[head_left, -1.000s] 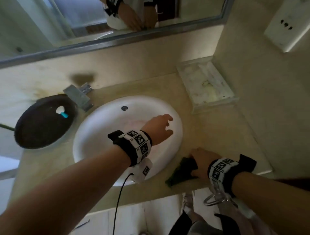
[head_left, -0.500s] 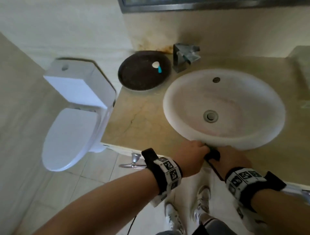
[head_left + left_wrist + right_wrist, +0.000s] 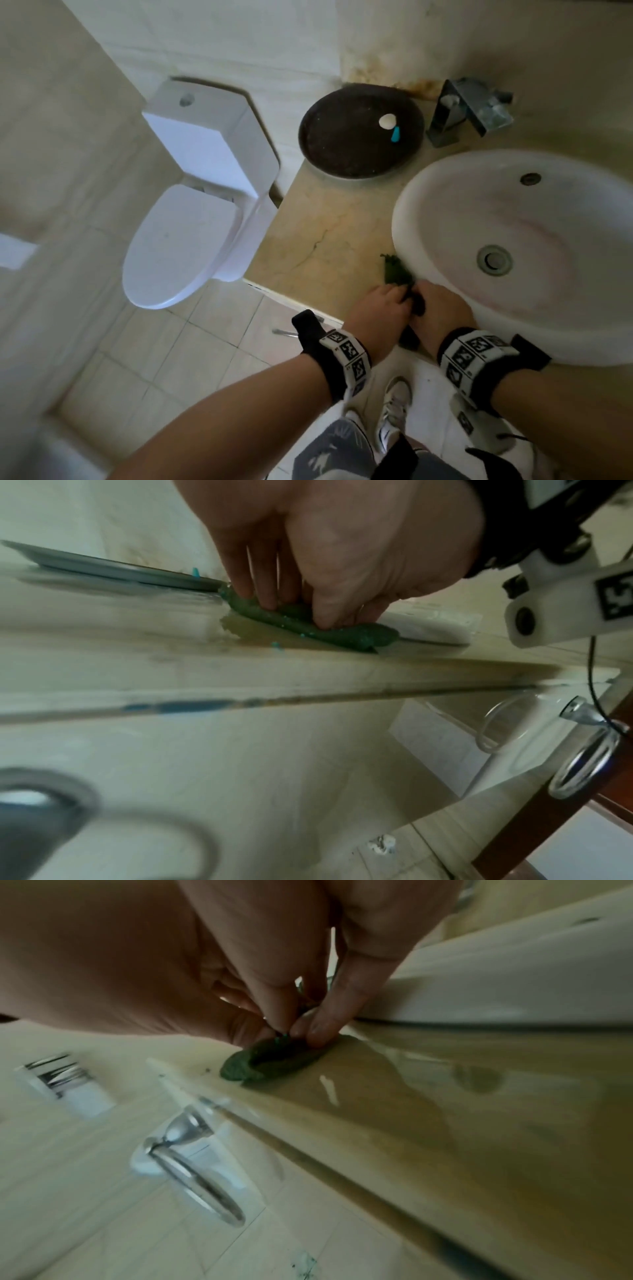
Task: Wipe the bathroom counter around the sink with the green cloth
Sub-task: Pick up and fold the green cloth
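Note:
The green cloth (image 3: 395, 272) lies bunched on the beige counter (image 3: 318, 246), tight against the left front of the white sink (image 3: 407, 219). My left hand (image 3: 378, 310) and right hand (image 3: 442, 310) meet at its near end by the counter's front edge, fingers curled onto it. In the right wrist view a thumb and fingertips (image 3: 318, 1031) pinch the cloth (image 3: 270, 1060) down onto the wet surface. The left wrist view shows fingers (image 3: 263, 596) bearing on the cloth (image 3: 308, 626). Most of the cloth is hidden under the hands.
A dark round tray (image 3: 342, 147) with a small white and blue item sits at the counter's back left, beside the metal faucet (image 3: 469, 109). A white toilet (image 3: 195, 212) stands left of the counter. A chrome towel ring (image 3: 192, 1172) hangs below the front edge.
The cloth and right hand slid from the sink's right front to its left front. My left hand came off the basin and joined the right hand on the cloth. The view swung left.

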The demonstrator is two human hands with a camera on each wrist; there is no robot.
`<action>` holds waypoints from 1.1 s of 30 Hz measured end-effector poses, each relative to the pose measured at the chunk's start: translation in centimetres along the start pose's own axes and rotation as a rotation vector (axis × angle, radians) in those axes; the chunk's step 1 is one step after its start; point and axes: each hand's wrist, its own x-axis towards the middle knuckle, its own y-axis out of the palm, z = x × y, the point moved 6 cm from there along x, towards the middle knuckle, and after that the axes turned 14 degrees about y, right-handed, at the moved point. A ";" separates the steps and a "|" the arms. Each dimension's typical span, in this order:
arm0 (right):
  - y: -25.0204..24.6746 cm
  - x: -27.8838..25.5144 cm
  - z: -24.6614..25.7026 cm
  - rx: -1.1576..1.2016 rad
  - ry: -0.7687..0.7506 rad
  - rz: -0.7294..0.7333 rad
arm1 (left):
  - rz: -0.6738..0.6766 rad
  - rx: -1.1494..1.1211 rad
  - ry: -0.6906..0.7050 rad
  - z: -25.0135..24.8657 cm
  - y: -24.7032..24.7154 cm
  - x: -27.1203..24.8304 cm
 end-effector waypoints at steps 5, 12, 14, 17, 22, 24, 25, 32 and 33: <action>2.1 -0.1 5.9 -0.093 -0.209 0.044 | -0.058 0.028 -0.108 4.3 -0.8 -4.2; 2.6 -0.5 10.5 -0.089 -0.288 0.084 | -0.173 -0.011 -0.282 14.2 -3.9 -10.8; 1.2 0.2 8.5 -0.090 -0.172 0.041 | -0.095 -0.013 -0.194 14.4 -4.5 -9.7; -0.2 0.6 4.7 -0.103 -0.033 0.032 | 0.114 -0.073 -0.019 11.4 -3.7 -5.4; -0.6 -0.2 1.5 -0.148 0.136 0.014 | 0.192 -0.065 0.118 8.2 -2.9 -0.7; 0.2 -0.3 2.1 -0.165 0.140 0.023 | 0.144 -0.056 0.112 9.9 -2.3 -1.3; 0.6 -0.4 2.7 -0.152 0.126 0.026 | 0.105 -0.061 0.098 11.2 -2.2 -2.0; 2.3 -1.1 8.5 -0.088 -0.014 0.064 | -0.226 -0.011 -0.138 22.0 -6.0 -11.6; 2.5 -1.2 9.2 -0.075 -0.027 0.073 | -0.249 -0.019 -0.148 22.5 -5.9 -13.1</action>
